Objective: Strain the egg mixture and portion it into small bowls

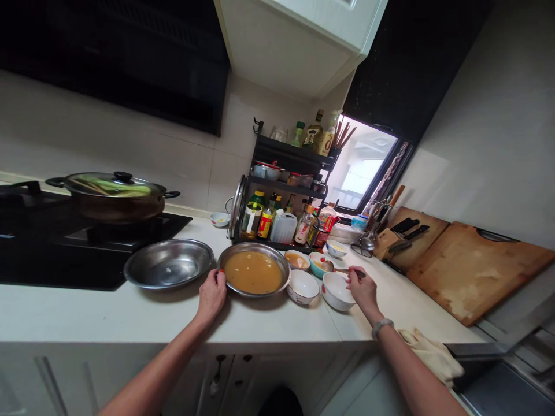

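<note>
Far left: brown pot with clear domed lid [106,211] on black hob. Next, near: wide, shiny steel bowl [173,266]. Left hand [212,296] grasps the left rim of a round stainless steel basin [251,293] holding orange-brown liquid [252,271]. Basin sits on white counter, mid-scene; likely stiff, weighty, sloshy, maybe slick if wet; best held level, both sides of rim. Right of it, near: small white patterned ceramic bowl [303,292]; far: small turquoise bowl [315,270]. Round metal spoon with dark handle [328,266] reaches over turquoise bowl; contact unclear. Spoon probably light, rigid; hold at handle end. Right hand [363,289] grips that handle, above larger white ceramic bowl [336,297], probably breakable.
</note>
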`<action>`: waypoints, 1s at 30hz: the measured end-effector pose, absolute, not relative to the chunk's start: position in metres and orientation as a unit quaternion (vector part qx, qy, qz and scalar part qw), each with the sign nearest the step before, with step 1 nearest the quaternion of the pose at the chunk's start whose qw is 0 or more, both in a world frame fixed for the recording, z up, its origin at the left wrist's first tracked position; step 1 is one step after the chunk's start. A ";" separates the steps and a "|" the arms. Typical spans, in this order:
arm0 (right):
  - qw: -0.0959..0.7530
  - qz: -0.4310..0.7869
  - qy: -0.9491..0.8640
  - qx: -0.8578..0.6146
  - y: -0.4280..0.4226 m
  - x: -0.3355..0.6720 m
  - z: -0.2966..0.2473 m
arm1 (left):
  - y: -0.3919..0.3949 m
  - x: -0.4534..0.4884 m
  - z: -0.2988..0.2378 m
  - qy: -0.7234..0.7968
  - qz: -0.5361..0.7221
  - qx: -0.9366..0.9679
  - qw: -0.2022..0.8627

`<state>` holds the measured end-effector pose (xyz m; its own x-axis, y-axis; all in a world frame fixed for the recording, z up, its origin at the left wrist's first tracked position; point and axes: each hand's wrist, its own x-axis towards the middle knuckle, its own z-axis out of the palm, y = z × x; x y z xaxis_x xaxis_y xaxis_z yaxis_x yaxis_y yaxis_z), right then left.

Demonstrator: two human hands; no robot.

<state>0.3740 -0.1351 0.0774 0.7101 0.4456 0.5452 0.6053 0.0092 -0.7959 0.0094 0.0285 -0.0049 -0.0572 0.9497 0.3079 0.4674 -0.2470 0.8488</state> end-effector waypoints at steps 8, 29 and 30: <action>0.652 -0.021 -0.319 -0.687 -0.136 0.381 0.077 | 0.028 0.010 -0.005 0.559 0.464 0.637 0.258; 0.807 0.025 -0.168 -0.566 -0.124 0.399 0.076 | 0.030 0.010 -0.006 0.563 0.458 0.642 0.248; 0.808 0.022 -0.171 -0.563 -0.126 0.398 0.079 | 0.030 0.010 -0.007 0.563 0.459 0.642 0.246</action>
